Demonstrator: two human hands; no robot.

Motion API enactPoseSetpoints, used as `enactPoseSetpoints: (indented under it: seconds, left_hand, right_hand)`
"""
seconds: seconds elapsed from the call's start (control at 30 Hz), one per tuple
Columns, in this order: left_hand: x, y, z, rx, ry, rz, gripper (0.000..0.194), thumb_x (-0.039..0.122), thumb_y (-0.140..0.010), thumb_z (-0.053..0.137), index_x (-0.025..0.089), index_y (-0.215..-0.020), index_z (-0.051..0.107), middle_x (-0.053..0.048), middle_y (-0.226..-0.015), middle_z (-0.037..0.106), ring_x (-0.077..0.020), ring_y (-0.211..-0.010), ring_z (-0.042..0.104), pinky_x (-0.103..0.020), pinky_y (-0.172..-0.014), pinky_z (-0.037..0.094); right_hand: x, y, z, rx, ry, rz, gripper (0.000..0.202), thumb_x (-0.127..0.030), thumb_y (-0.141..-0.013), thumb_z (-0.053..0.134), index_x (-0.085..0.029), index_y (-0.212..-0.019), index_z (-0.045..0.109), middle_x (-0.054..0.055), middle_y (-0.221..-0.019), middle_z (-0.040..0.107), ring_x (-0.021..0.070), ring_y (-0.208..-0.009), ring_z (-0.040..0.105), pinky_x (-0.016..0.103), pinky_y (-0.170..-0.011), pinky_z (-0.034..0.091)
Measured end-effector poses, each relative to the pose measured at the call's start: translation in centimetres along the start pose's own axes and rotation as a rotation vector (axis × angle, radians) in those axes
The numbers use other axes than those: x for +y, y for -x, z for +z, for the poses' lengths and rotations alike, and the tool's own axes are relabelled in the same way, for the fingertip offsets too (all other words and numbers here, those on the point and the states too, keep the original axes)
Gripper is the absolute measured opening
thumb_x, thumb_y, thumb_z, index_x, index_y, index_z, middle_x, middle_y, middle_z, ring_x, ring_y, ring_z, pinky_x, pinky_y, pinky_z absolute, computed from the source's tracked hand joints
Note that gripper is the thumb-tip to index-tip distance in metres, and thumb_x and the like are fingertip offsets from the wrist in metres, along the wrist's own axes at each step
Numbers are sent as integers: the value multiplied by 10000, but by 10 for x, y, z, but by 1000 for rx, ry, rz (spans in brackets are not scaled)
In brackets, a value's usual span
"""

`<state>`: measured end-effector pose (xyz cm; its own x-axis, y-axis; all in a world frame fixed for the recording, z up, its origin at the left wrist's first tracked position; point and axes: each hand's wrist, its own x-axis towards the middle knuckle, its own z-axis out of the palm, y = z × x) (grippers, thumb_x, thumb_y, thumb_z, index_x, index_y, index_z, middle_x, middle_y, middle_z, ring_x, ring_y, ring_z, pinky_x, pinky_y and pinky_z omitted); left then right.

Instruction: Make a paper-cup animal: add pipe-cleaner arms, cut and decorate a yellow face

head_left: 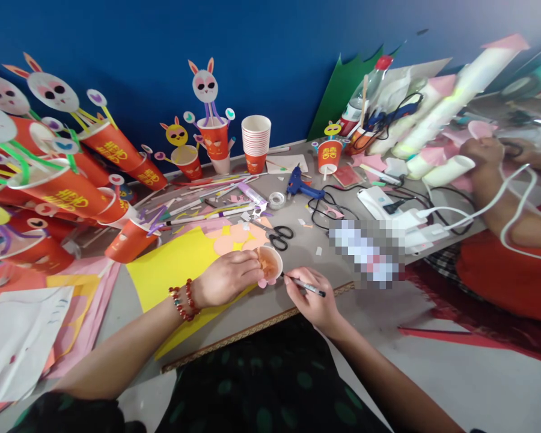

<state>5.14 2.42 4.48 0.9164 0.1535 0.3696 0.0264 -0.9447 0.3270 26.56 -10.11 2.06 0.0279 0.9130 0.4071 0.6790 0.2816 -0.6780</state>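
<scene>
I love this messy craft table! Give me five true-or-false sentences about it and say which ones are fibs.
1. The right hand holds a pen. True.
2. The left hand holds a small cup. True.
3. The glue gun is yellow. False: the glue gun is blue.
4. The scissors hang on the wall. False: the scissors lie on the table.
5. The beads are on the right wrist. False: the beads are on the left wrist.
</scene>
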Motion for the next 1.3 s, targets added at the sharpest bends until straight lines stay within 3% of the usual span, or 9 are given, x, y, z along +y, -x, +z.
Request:
enactPoseSetpoints:
  seconds: [0.3,0.53,0.67,1.0,1.3]
  left_hand:
    - [0,-1,0,9,1,14,168,206,-998,477,162,-980,638,-68,-959,710,-224,-1035,571,-349,-921,503]
    - [1,-3,-4,-34,9,14,221,194,-1010,415,154,-983,630,-76,-931,696,-223,-996,566,-351,-911,494]
    - [1,-3,-4,-33,-4,16,244,197,-1014,389,155,-972,625,-86,-921,688,-226,-988,569,-343,-878,501]
    - [1,-2,-3,-24,1,23,252,217,-1012,383,159,-959,623,-86,-897,672,-225,-976,564,-353,-898,501]
    - [0,0,-1,-19,0,30,238,200,-1005,391,159,-960,622,-85,-912,673,-227,-998,558,-353,-924,492]
  right_hand:
    - [-12,11,-3,74,-16,20,84,-164,-890,569,-226,-938,601,16,-703,654,169,-594,607,290,-602,487]
    - [-25,11,27,-17,44,-285,208,-81,-880,571,-235,-1018,593,26,-724,710,179,-639,645,288,-640,519]
    - [-29,7,41,-30,133,-340,205,-57,-880,533,-220,-981,606,22,-676,686,178,-638,639,281,-656,518]
    - [-31,7,57,-7,240,-332,215,-48,-888,503,-223,-845,621,26,-670,639,184,-628,570,285,-609,446]
    - [-43,5,46,-33,198,-272,292,-33,-878,487,-229,-663,511,-6,-583,552,158,-568,497,271,-539,361]
